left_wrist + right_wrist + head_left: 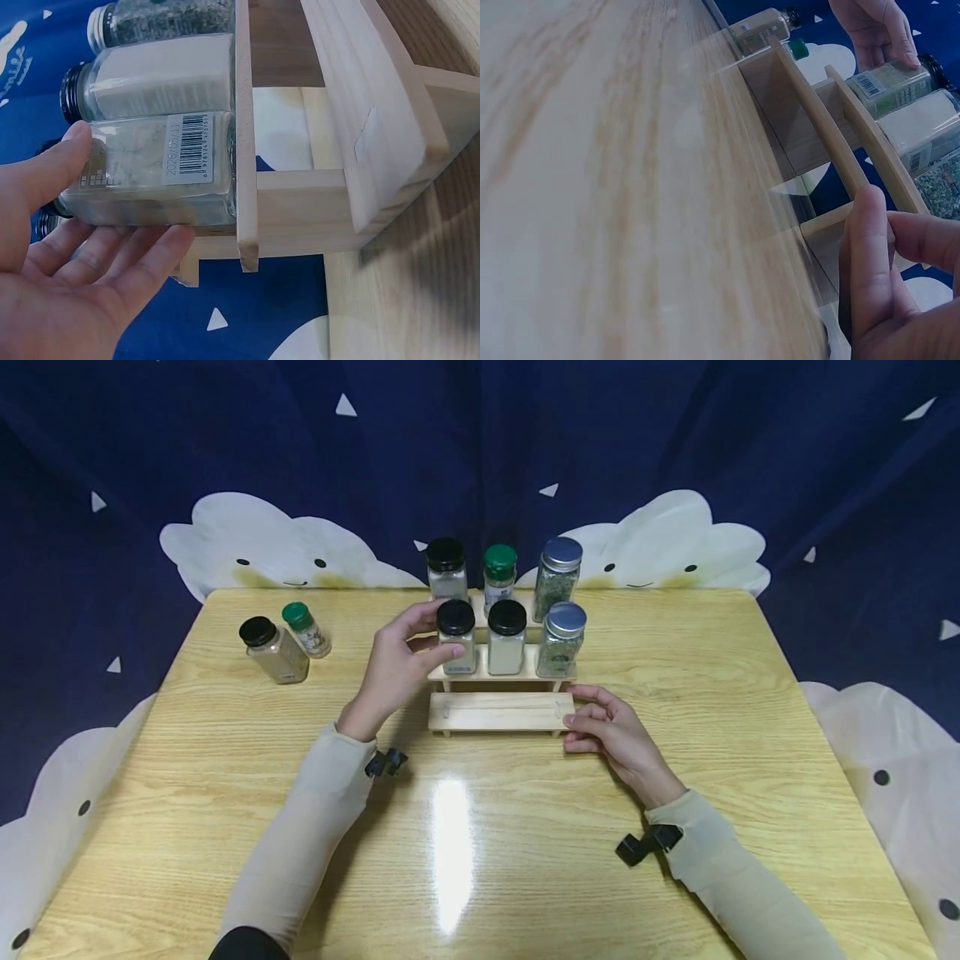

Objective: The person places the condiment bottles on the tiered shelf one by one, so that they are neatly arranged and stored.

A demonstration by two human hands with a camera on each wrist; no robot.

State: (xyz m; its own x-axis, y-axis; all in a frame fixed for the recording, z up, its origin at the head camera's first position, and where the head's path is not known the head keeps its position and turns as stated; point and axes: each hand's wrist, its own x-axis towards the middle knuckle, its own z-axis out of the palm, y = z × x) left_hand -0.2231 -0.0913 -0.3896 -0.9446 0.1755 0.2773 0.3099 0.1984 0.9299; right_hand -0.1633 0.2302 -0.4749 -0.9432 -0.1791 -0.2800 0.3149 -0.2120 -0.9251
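My left hand [405,656] holds a black-capped spice jar [457,639] at the left end of the middle tier of a wooden rack [498,714]. In the left wrist view the thumb lies along the jar's near face and the fingers along its other side; its base is right at the shelf. Beside it on that tier stand another black-capped jar [507,639] of pale powder and a silver-capped jar [561,643] of dried herbs. My right hand [611,731] pinches the right end of the bare lowest tier between thumb and fingers.
On the top tier stand a black-capped jar [447,568], a green-capped jar [499,572] and a silver-capped jar [558,572]. A black-capped jar [279,653] and a small green-capped jar [309,631] stand at the table's left. A dark blue curtain [480,452] hangs behind.
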